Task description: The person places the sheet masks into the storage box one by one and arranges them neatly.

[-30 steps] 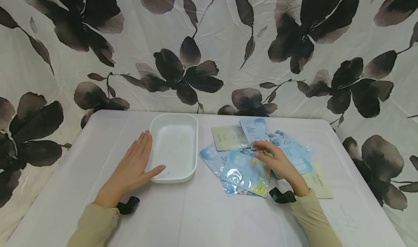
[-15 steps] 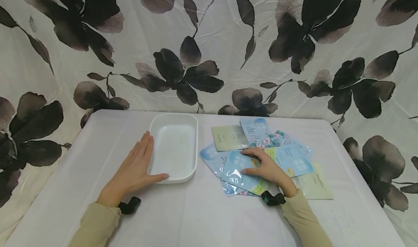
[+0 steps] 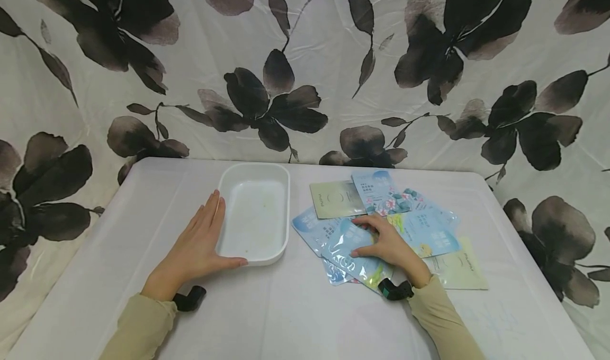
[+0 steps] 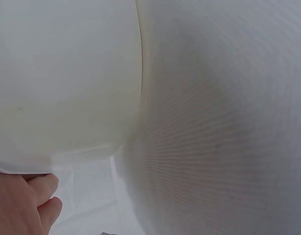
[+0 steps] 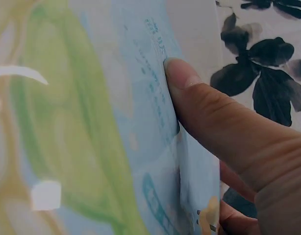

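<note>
Closest of all are two tan sleeves, one near and left of the white tray, the other near and right of it. A small black thing is on each wrist, on the near side of the tray. The worktop under the tray has a white cover.

The left hand is at the tray's left side. It is spread wide, with long straight fingers along that side and the thumb reaching over the near left corner. The right hand is well to the right of the tray. It pinches a shiny blue packet with the thumb and fingers, and the packet bends a bit.

This packet is right of the tray, on top of other blue ones. Farther right of the tray, a pale green packet pokes out from under a blue and yellow packet. Level with the tray's far half, on its right, lie a dull green packet and a flowery packet. Behind the tray is a white cloth with big dark flowers.
</note>
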Demonstrator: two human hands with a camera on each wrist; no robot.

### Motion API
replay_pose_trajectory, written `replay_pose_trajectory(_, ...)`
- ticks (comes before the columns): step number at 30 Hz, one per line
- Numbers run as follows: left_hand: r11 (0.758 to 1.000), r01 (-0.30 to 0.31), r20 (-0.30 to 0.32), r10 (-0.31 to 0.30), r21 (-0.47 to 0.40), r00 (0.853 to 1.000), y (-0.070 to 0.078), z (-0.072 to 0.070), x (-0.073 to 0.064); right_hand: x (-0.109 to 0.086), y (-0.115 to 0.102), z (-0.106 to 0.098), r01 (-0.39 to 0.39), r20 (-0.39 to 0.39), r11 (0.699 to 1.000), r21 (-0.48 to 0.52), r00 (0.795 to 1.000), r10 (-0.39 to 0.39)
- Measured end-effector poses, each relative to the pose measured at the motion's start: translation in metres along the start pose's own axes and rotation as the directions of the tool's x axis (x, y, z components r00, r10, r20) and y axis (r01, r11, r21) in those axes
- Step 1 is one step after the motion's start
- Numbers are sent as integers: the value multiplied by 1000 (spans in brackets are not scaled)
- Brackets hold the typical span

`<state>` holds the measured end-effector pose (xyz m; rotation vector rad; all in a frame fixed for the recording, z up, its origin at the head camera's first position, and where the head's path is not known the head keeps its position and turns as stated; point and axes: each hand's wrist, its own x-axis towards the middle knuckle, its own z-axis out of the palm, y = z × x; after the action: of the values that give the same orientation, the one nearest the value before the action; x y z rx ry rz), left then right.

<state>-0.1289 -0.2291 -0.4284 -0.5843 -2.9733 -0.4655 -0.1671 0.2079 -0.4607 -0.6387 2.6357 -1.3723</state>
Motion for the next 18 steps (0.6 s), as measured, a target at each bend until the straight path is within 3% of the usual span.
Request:
replay_pose_trajectory(13,1000,14,14,-14,-15,1000,2,-1,1,1,7,3,-66,-66,997,47,995,69)
replay_pose_trajectory(18,1000,10,15,-9,-27,1000,2,-1,0,-4,-9,3,-21,-119,994,103,992,33)
